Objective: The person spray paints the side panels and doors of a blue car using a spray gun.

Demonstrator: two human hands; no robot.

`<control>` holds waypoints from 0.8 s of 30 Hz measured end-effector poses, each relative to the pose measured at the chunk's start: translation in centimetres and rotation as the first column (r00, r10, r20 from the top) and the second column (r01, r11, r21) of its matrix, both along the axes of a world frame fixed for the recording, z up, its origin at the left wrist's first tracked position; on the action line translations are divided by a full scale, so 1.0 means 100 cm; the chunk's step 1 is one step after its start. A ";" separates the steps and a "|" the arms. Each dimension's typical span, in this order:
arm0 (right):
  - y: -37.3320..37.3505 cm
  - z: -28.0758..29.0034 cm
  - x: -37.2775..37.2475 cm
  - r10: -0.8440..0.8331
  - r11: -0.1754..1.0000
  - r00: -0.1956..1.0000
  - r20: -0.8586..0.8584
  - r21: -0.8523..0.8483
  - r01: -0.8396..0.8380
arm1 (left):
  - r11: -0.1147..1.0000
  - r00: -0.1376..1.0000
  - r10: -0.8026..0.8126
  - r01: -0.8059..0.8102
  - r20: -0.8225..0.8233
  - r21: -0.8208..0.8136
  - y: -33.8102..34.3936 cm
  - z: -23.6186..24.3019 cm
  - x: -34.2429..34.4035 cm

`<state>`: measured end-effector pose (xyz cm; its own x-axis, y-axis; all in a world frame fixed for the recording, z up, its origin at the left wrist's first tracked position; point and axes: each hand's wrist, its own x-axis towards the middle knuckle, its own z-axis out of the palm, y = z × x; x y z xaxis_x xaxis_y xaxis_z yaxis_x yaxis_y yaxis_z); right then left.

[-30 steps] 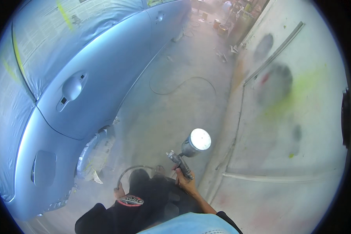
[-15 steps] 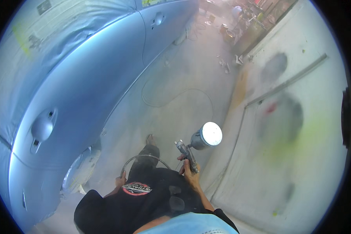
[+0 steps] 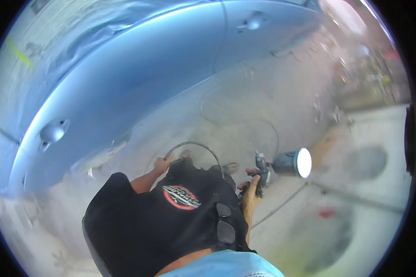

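My right hand [image 3: 252, 190] is wrapped round the handle of a spray gun [image 3: 262, 168]. A round paint cup with a bright white lid [image 3: 304, 162] sticks out to the right of the gun. My left hand [image 3: 162, 164] grips a grey air hose [image 3: 194, 144], which arches across in front of my body toward the gun. Farther off to the left stretches a light blue car side [image 3: 138, 78], with a door handle [image 3: 53, 133] near its left end and another door handle [image 3: 255, 21] farther along. Both hands are apart from the car.
Crumpled masking sheet [image 3: 92, 44] covers the car's upper part. A thin hose [image 3: 235, 122] loops over the hazy floor. On my right stands a pale panel [image 3: 356, 194] with grey, red and yellow paint patches. Blurred clutter [image 3: 379, 74] sits at the far right.
The view has swung to the right, and the car side now runs more across it. The spray gun sits farther right, its cup more sideways. Both hands keep their holds.
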<state>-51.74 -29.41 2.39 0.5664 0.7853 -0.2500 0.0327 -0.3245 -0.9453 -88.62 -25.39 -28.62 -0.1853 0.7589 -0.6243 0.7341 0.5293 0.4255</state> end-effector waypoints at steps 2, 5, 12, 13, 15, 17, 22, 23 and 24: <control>0.026 0.001 0.037 0.033 0.999 0.997 -0.071 -0.025 -0.035 | 0.989 0.996 0.087 -0.089 -0.023 -0.118 0.010 0.002 0.039; 0.060 -0.012 0.097 0.098 0.995 0.992 -0.077 0.028 -0.096 | 0.964 0.961 0.244 -0.255 -0.132 -0.079 0.007 0.012 0.103; 0.057 -0.048 0.128 0.225 0.974 0.973 -0.059 0.036 -0.223 | 0.893 0.899 0.415 -0.432 -0.139 -0.126 -0.077 -0.011 0.151; 0.043 -0.072 0.131 0.226 0.973 0.974 0.022 0.038 -0.226 | 0.929 0.920 0.346 -0.364 -0.186 -0.073 -0.106 -0.031 0.142; 0.054 -0.110 0.166 0.341 0.933 0.912 0.227 0.040 -0.358 | 0.888 0.905 0.405 -0.423 -0.128 -0.181 -0.119 -0.013 0.173; 0.057 -0.132 0.200 0.286 0.939 0.917 0.278 0.111 -0.327 | 0.892 0.927 0.373 -0.370 -0.041 -0.258 -0.102 -0.005 0.197; 0.031 -0.199 0.200 0.304 0.946 0.904 0.302 0.021 -0.325 | 0.890 0.946 0.312 -0.323 -0.087 -0.321 -0.179 -0.014 0.192; 0.031 -0.211 0.208 0.308 0.943 0.904 0.297 0.033 -0.332 | 0.891 0.943 0.321 -0.333 -0.092 -0.309 -0.177 -0.018 0.200; 0.032 -0.230 0.221 0.278 0.927 0.892 0.356 0.143 -0.346 | 0.904 0.952 0.301 -0.302 -0.054 -0.301 -0.173 -0.023 0.213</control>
